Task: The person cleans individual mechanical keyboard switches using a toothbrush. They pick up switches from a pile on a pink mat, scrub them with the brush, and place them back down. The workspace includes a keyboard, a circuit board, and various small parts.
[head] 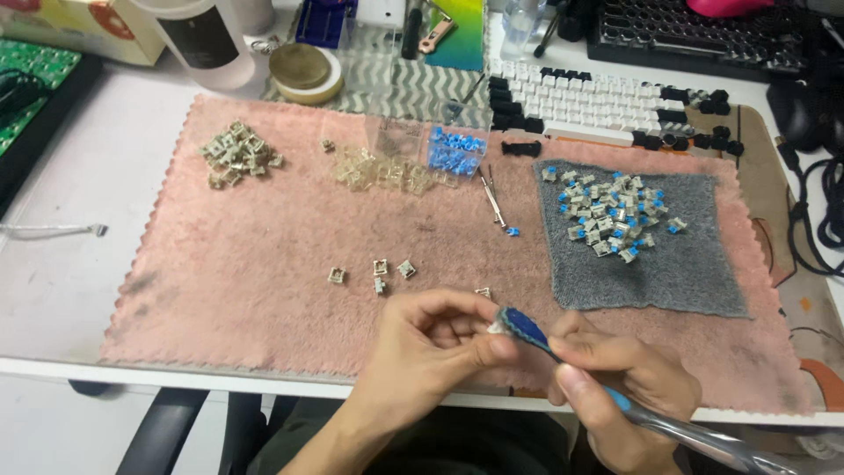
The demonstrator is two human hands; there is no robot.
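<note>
My left hand pinches a small pale keyboard switch part between thumb and fingers, near the front edge of the pink cloth. My right hand grips a blue-handled metal tool, its blue tip pressed against that part. Three loose switch pieces lie on the cloth just beyond my left hand. A heap of blue-stemmed switches sits on a grey cloth to the right.
At the back lie a pile of grey switch housings, clear housings, a clear box of blue stems and tweezers. A black-and-white keyboard, white bottle and tape roll stand behind.
</note>
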